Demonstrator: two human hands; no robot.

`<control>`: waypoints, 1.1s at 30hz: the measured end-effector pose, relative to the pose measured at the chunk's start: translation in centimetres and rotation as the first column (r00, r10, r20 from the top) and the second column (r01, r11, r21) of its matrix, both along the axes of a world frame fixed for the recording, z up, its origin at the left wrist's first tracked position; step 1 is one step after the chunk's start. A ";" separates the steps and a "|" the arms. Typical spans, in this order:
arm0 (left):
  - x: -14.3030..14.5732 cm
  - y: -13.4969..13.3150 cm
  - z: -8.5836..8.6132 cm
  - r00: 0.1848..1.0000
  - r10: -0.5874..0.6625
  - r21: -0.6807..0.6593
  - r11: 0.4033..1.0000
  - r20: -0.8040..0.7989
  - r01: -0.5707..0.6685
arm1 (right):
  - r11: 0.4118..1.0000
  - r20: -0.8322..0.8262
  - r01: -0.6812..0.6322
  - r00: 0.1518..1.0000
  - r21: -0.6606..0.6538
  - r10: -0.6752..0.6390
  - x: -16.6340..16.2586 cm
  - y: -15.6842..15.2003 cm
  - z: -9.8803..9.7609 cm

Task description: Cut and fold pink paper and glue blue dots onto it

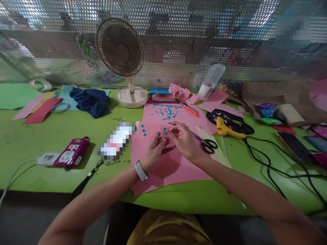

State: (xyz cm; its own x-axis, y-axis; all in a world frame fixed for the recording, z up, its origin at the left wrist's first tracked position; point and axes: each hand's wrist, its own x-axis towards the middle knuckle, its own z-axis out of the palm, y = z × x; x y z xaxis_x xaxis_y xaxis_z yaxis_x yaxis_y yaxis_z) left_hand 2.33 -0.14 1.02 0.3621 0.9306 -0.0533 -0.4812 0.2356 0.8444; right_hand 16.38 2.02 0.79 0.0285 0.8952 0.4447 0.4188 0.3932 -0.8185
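Observation:
My left hand (153, 151) and my right hand (184, 139) meet over a large pink paper sheet (168, 166) on the green table (51, 136). Both pinch a small pink paper piece (166, 130) dotted with tiny blue squares. A grey band is on my left wrist. More blue paper squares (166, 112) lie scattered on the pink sheet just beyond my fingers. Black-handled scissors (206, 144) rest right beside my right hand.
A yellow glue gun (226, 129) with a black cord lies to the right. A desk fan (121, 54) stands at the back, a blue cloth (89, 100) to its left. A pink power strip (70, 154) sits at the left. Phones (296, 146) and coloured papers crowd the right side.

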 end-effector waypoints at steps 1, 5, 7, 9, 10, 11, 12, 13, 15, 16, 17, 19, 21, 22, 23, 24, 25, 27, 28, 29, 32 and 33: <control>0.0 0.0 0.0 1.000 -0.002 0.002 1.000 0.002 0.002 | 1.000 0.003 0.001 1.000 0.000 -0.001 0.0 0.0 0.0; 0.0 0.0 -0.3 1.000 0.010 -0.005 1.000 0.012 -0.010 | 1.000 0.022 0.015 1.000 0.020 -0.015 -0.1 -0.2 0.2; 0.0 0.1 -0.5 1.000 0.024 -0.007 1.000 0.016 -0.024 | 0.999 0.014 0.020 1.000 0.029 -0.021 -0.2 -0.3 0.2; 0.0 0.1 -0.6 1.000 0.023 0.000 1.000 0.018 -0.023 | 1.000 -0.013 0.019 1.000 0.024 -0.018 -0.3 -0.4 0.2; 0.0 0.1 -0.6 1.000 0.019 0.004 1.000 0.018 -0.019 | 1.000 -0.029 0.016 0.999 0.019 -0.016 -0.4 -0.4 0.2; 0.0 0.1 -0.6 1.000 0.013 0.009 1.000 0.018 -0.013 | 1.000 -0.042 0.014 0.999 0.012 -0.013 -0.4 -0.4 0.2; 0.0 0.1 -0.6 1.000 0.009 0.013 1.000 0.017 -0.009 | 1.000 -0.054 0.013 0.998 0.004 -0.013 -0.4 -0.4 0.2; 0.0 0.1 -0.6 1.000 0.010 0.017 1.000 0.019 -0.010 | 1.000 -0.068 0.012 0.998 -0.005 -0.012 -0.4 -0.4 0.3; 0.0 0.1 -0.5 1.000 0.017 0.020 1.000 0.025 -0.017 | 0.999 -0.100 0.005 0.995 -0.038 -0.009 -0.4 -0.3 0.5; 0.0 0.2 -0.5 0.999 0.016 0.016 1.000 0.030 -0.017 | 0.998 -0.121 -0.002 0.993 -0.062 -0.005 -0.3 -0.2 0.6; 0.0 0.2 -0.4 0.999 0.013 0.006 1.000 0.038 -0.014 | 0.996 -0.147 -0.016 0.989 -0.089 0.002 -0.2 -0.1 0.8; -0.1 0.2 -0.2 0.999 0.004 -0.021 1.000 0.054 -0.003 | 0.987 -0.212 -0.065 0.977 -0.147 0.033 0.1 0.1 1.0; -0.2 0.2 0.2 0.998 0.000 -0.033 0.999 0.059 0.002 | 0.980 -0.271 -0.093 0.962 -0.174 0.043 0.6 0.4 1.1; -0.2 0.2 0.3 0.998 0.002 -0.034 0.999 0.057 0.000 | 0.981 -0.284 -0.086 0.958 -0.176 0.033 0.8 0.5 1.1; -0.3 0.2 0.4 0.999 0.005 -0.035 0.999 0.053 -0.003 | 0.982 -0.282 -0.071 0.959 -0.174 0.019 1.0 0.5 1.1; -0.3 0.1 0.5 0.999 0.006 -0.038 0.999 0.049 -0.004 | 0.984 -0.268 -0.053 0.963 -0.170 0.006 1.2 0.6 1.1; -0.3 0.1 0.6 0.999 0.004 -0.046 0.999 0.047 -0.002 | 0.985 -0.249 -0.041 0.969 -0.168 -0.002 1.3 0.6 1.1; -0.3 0.0 0.6 0.999 -0.007 -0.067 0.998 0.044 0.010 | 0.985 -0.205 -0.043 0.979 -0.165 0.009 1.5 0.5 1.1; -0.3 0.0 0.5 0.999 -0.013 -0.074 0.997 0.042 0.016 | 0.986 -0.185 -0.048 0.983 -0.160 0.018 1.5 0.4 1.1; -0.3 0.0 0.5 0.999 -0.014 -0.077 0.997 0.032 0.016 | 0.987 -0.166 -0.053 0.986 -0.149 0.028 1.5 0.3 1.1; -0.3 0.2 0.1 0.998 0.030 -0.068 0.997 -0.059 -0.034 | 0.992 -0.122 -0.060 0.991 -0.113 0.046 1.2 -0.1 1.2; -0.3 0.3 0.0 0.993 0.052 -0.062 0.996 -0.103 -0.059 | 0.992 -0.116 -0.062 0.992 -0.107 0.050 1.1 -0.3 1.2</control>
State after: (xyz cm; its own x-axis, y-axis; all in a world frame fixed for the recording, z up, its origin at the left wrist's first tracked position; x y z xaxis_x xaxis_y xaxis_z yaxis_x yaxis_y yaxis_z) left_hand 2.05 0.19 1.04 0.2997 0.9425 -0.1478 -0.4080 0.2666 0.8732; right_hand 17.46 1.76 2.01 0.0212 0.9402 0.3398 0.3013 0.3181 -0.8989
